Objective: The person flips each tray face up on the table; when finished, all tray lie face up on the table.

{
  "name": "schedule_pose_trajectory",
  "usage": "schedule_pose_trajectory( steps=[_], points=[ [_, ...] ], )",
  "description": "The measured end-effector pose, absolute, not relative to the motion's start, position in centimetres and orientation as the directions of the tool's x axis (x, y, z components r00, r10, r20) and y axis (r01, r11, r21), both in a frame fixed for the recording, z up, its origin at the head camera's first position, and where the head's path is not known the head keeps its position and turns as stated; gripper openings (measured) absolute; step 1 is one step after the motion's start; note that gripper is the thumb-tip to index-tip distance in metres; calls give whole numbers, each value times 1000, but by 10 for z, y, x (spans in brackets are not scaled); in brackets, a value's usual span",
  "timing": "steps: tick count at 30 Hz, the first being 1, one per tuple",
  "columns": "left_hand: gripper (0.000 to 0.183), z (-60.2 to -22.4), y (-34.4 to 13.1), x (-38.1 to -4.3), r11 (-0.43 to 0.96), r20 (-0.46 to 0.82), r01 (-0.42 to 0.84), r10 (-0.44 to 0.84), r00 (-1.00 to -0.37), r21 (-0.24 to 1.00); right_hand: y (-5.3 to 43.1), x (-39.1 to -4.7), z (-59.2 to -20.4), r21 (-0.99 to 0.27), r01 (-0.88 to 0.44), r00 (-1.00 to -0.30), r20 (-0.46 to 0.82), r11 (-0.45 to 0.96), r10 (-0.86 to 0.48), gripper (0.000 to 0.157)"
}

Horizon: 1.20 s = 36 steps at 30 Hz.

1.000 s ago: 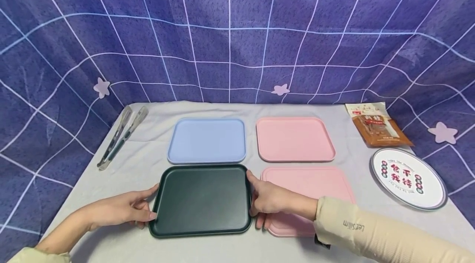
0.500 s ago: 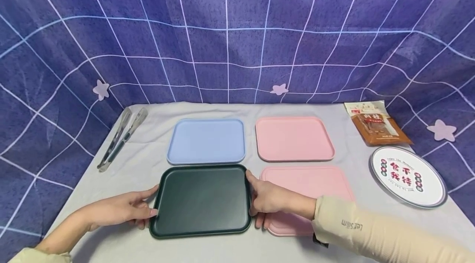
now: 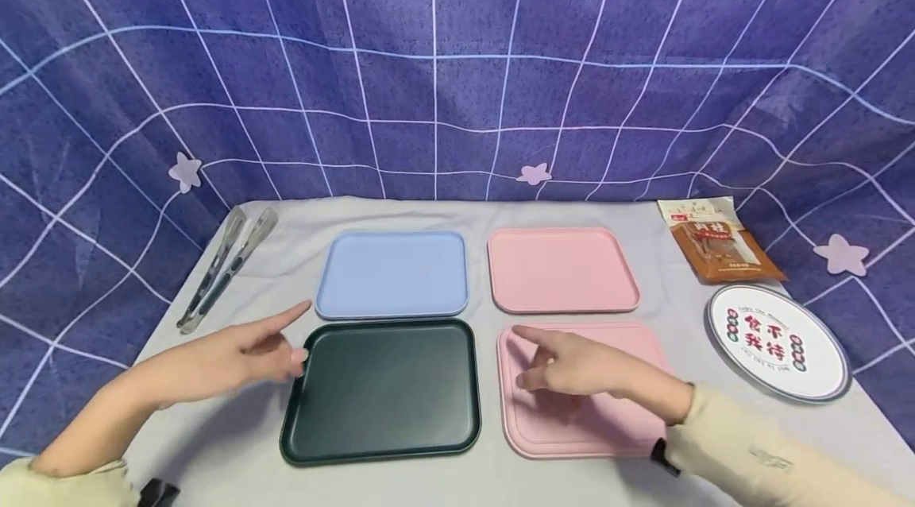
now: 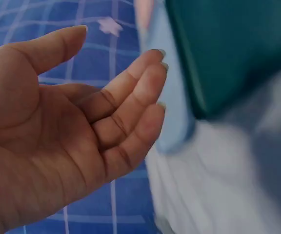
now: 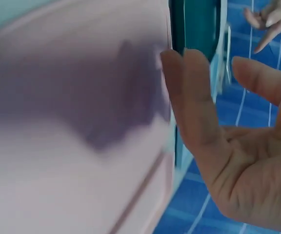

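A dark green tray lies at the front, left of centre. My left hand hovers by its left edge, fingers loosely bent and nothing in them; the left wrist view shows the bare palm. Over the front pink tray is my right hand, raised with its shadow on the tray below and index finger stretched out. In the right wrist view that right hand holds nothing. Behind the green tray sits a blue tray, and beside that a second pink tray.
Metal tongs lie at the far left of the white cloth. At the right are a brown food packet and, in front of it, a round white plate with red lettering. A purple-blue grid curtain closes off the back and sides.
Both hands have let go of the green tray's edges. The right hand has moved right, over the front pink tray; the left has lifted and drawn back to the left.
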<state>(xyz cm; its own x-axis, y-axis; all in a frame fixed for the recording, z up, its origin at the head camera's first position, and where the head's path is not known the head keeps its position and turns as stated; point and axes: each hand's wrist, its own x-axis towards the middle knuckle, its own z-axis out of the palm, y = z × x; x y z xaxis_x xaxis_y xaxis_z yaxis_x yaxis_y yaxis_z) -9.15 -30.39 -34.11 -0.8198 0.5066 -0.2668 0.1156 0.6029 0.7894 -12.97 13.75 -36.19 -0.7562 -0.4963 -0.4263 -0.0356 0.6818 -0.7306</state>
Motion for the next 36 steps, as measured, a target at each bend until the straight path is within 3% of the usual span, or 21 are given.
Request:
schedule_pose_trajectory(
  steps=[4, 9, 16, 19, 26, 36],
  points=[
    [76, -323, -267, -101, 520, -244, 133, 591, -769, 844, 172, -135, -355, -701, -42, -781, -422, 712, -461, 77],
    [77, -327, -211, -106, 472, -285, 84, 653, -701, 877, 216, -138, -351, -660, -18, -800, -441, 751, -407, 70],
    [82, -354, -147, -111, 480, -382, -4, 693, -611, 878, 270, -135, -351, -495, 132, -755, -612, 859, -236, 96],
    [84, -364, -127, -114, 502, -433, -57, 678, -594, 863, 287, -135, -356, -489, 162, -736, -638, 857, -225, 104],
    [90, -380, -95, -121, 538, -504, -131, 638, -583, 833, 306, -137, -365, -543, 199, -707, -656, 816, -264, 104],
    [74, -389, -81, -121, 574, -547, -106, 685, -481, 812, 314, -131, -373, -577, 253, -684, -674, 777, -278, 101]
  ],
)
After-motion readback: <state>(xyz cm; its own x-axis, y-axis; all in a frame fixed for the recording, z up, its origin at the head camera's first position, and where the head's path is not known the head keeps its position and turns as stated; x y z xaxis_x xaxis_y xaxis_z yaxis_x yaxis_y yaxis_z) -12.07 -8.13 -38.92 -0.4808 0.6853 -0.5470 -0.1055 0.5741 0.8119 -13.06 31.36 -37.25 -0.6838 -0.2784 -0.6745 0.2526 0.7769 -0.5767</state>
